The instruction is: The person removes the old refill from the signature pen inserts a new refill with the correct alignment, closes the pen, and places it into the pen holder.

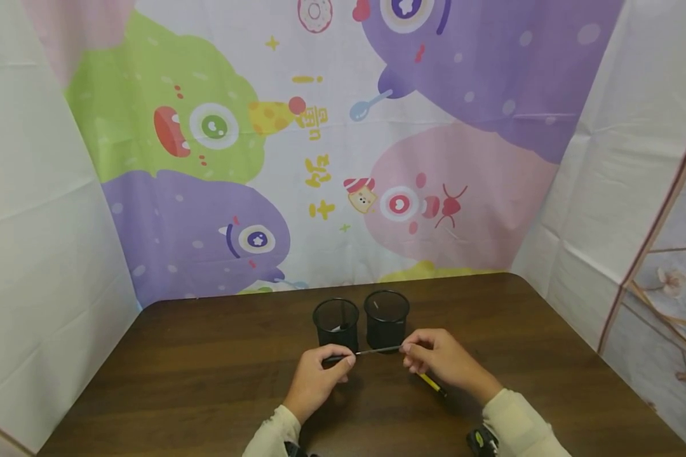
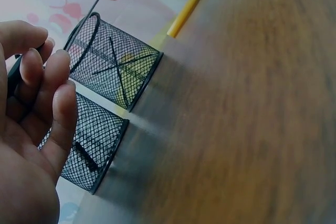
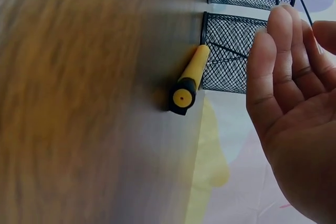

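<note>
Between thumb and fingers, my left hand (image 1: 316, 376) pinches a slim black barrel (image 1: 334, 360). From it a thin dark rod (image 1: 380, 350) stretches across to my right hand (image 1: 443, 358), whose thumb and forefinger pinch the far end. The kind of this tool cannot be told. Just behind the hands stand two black mesh pen cups, a left cup (image 1: 336, 317) and a right cup (image 1: 387, 311). Dark sticks show through the mesh of both. Under the right hand a yellow-and-black pen-shaped stick (image 1: 431, 383) lies on the table, its end cap (image 3: 182, 98) facing the right wrist camera.
The dark wooden table (image 1: 206, 362) reaches back to a cartoon-printed cloth (image 1: 331, 254). Pale cloth panels rise along the left side (image 1: 46, 222) and the right side (image 1: 583, 254).
</note>
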A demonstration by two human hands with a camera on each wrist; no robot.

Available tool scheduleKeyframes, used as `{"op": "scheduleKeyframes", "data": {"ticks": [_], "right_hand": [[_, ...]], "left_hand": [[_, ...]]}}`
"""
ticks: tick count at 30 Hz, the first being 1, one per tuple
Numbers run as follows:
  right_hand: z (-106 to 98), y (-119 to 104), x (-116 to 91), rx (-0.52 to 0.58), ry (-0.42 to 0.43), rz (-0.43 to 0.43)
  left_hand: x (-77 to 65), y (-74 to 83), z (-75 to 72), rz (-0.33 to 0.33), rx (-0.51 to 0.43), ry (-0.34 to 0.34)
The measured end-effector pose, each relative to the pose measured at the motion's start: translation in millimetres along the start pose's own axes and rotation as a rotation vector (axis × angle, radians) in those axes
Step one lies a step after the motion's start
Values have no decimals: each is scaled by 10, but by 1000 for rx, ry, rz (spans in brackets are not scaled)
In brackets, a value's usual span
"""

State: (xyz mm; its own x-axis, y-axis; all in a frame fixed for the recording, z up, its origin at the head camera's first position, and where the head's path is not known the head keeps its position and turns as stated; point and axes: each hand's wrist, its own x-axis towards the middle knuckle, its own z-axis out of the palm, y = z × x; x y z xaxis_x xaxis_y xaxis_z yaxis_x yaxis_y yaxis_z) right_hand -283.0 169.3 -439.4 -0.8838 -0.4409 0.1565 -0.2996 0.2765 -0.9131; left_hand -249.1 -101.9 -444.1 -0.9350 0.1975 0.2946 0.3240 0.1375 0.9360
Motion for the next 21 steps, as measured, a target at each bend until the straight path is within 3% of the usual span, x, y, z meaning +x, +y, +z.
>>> {"op": "scheduleKeyframes", "data": {"ticks": [2,9,21], "right_hand": [[7,11,15,-7,1,8],[47,32,90,-48,5,53],[137,66,238,-126,14,106]], "left_hand": [[-1,-11,1,-1,-2,-1],[90,-334,-6,-7,-36,-9],[87,-326,-21,12,-93,-25]]}}
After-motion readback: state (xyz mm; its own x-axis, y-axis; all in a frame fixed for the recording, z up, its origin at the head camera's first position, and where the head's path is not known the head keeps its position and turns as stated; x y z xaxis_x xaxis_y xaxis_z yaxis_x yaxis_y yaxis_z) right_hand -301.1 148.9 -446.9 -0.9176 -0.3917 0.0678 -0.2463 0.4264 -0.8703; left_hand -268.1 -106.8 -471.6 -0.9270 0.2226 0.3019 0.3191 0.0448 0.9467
